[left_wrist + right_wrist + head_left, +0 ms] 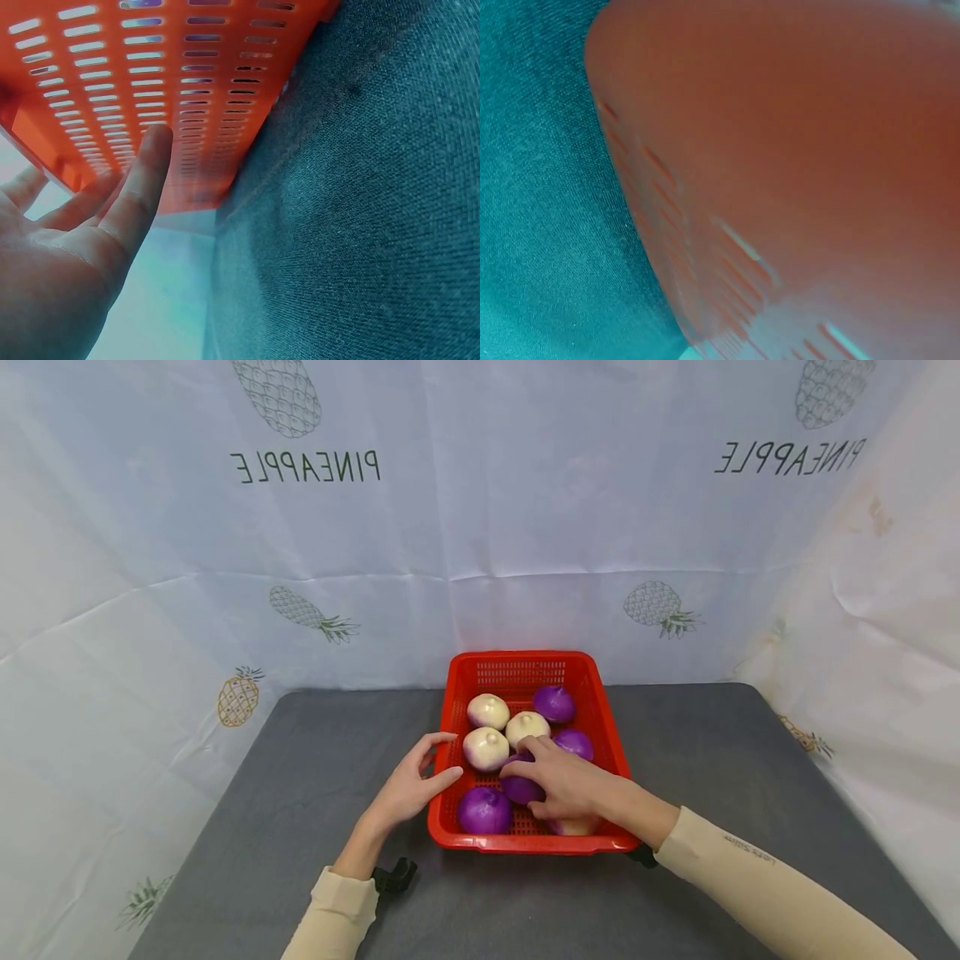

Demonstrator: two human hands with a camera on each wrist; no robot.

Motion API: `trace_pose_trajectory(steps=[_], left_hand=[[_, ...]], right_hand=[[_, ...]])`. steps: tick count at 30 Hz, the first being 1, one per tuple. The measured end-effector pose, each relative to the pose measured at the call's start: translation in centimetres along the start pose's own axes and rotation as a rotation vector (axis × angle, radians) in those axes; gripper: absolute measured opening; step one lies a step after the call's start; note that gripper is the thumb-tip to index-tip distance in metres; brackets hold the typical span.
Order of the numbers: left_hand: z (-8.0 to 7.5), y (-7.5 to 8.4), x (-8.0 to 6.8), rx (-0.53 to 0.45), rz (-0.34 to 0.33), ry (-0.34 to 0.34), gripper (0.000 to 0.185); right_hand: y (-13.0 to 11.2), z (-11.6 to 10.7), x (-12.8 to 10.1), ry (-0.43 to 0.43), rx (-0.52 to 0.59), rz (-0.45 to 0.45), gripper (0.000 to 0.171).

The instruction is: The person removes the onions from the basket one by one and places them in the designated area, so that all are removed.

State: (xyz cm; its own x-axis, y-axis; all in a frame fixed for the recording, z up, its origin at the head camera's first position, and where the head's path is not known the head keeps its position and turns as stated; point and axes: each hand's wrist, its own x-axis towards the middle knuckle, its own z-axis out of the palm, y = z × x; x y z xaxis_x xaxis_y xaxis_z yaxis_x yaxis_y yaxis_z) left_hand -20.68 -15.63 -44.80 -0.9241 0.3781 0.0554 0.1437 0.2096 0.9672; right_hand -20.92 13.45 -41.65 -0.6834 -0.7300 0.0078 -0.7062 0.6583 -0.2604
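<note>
Here's the right hand (570,779), fingers curled round a purple bulb (521,787) beneath its palm, the grip from above probably suiting the crowd: a pale bulb (486,749) sits just past its fingertips. The left hand (411,787) spreads loosely, gripping nothing, with the red basket (517,844) immediately to its right, perhaps to steady it.

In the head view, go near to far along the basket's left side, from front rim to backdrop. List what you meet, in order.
Red basket's near rim, purple vegetable, nearer pale vegetable, farther pale vegetable, red basket's far rim, printed cloth backdrop.
</note>
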Motion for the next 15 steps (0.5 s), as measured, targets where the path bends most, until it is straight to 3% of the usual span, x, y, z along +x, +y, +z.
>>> trace_pose_trajectory(steps=[15], left_hand=[[0.0,-0.1,0.0,-0.006,-0.010,0.000,0.056]], right_hand=[[0.2,-1.7,-2.1,0.115,-0.010,-0.028,0.055]])
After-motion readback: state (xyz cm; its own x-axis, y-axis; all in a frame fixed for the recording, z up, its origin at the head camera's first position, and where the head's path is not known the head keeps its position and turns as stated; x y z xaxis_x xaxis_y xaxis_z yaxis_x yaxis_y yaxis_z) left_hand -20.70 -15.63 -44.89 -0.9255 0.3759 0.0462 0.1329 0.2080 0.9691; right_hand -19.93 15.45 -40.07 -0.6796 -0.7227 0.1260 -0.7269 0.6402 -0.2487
